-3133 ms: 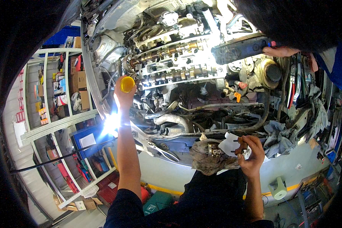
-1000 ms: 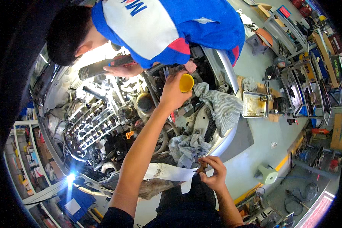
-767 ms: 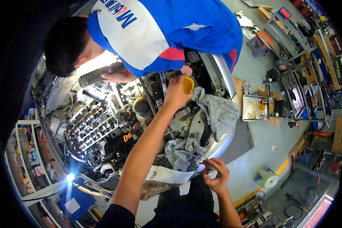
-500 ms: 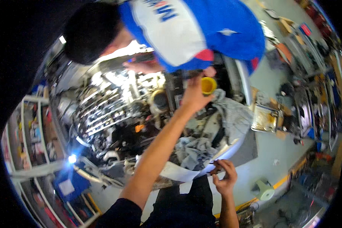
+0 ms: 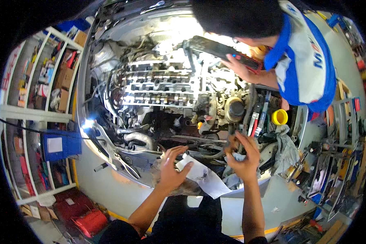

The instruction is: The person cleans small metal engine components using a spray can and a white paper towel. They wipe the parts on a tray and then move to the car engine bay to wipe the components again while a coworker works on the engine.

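In front of me is the open engine bay of a car, with the bare top of an engine showing. My left hand is at the bay's front edge, its fingers apart and its thumb over a white sheet with dark smudges. I cannot tell whether it grips the sheet. To the right, my right hand pinches a small dark brown piece, blurred and partly hidden by the fingers. Beyond that hand stands a round dark-topped part. A yellow cup sits farther right.
A co-worker in blue and white leans in from the far right, one hand at a long dark object. Grey rags lie on the right fender. Shelving stands left, a lit lamp at the left fender.
My left hand has come back from beside the yellow cup to the white sheet. My right hand has moved forward with the brown piece. The co-worker appears farther right as the view has turned.
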Available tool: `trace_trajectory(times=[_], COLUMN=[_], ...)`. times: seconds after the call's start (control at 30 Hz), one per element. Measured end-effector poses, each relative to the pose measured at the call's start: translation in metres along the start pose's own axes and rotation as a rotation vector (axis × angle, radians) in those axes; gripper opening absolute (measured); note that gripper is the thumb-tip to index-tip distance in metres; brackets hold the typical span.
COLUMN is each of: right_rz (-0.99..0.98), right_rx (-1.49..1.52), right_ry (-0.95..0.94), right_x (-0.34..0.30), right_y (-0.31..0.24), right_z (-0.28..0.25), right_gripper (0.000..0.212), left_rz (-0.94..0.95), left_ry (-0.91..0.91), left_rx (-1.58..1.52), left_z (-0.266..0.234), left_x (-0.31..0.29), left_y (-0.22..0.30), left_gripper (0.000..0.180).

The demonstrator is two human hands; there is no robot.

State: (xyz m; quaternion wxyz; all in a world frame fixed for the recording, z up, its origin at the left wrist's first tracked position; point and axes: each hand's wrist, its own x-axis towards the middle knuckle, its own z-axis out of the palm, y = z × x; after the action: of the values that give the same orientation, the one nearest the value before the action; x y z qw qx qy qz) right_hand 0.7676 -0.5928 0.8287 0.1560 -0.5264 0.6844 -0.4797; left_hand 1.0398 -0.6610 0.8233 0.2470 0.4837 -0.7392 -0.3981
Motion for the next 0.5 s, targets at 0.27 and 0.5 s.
trace_trajectory(times=[0.27,0.5], right_rz=[-0.255,-0.162], right_rx=[-0.114,-0.35], right_ry=[-0.207,-0.401], right_x=[0.137,0.152], right_y=[0.032,0.064], right_z=[0.189,0.248], right_gripper=[0.084,0.083], left_rz=[-0.082,-0.13], left_ry=[0.17,0.28], left_rx=[-0.141,-0.257], left_z=[-0.08,-0.111], left_x=[-0.029,-0.047], left_y=[-0.073,-0.136], left_gripper=[0.052,0.05])
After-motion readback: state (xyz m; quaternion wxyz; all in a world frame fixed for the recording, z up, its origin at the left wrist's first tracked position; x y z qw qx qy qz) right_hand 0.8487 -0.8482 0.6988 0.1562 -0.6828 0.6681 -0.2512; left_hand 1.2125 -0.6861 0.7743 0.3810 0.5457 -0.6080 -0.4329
